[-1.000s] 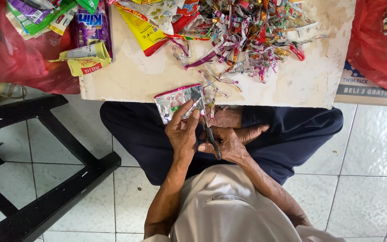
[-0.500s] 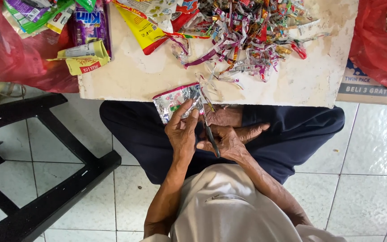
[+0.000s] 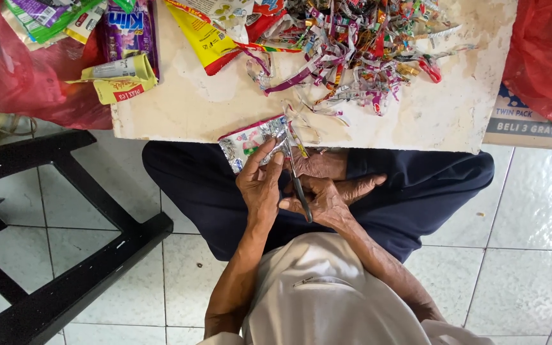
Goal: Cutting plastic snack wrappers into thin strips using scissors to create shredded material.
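At the desk (image 3: pixel 180 108) edge, the left hand (image 3: pixel 260 191) pinches a silvery foil wrapper (image 3: pixel 250 142); the right hand (image 3: pixel 327 201) grips dark scissors (image 3: pixel 298 185). Blades could nick the close fingertips.

Bare forearms, pale beige shirt w/ chest pocket, navy trousers.

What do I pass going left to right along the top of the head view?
Red plastic bag → purple sachet packet → yellow wrapper → heap of cut multicoloured wrapper strips → second red plastic bag.
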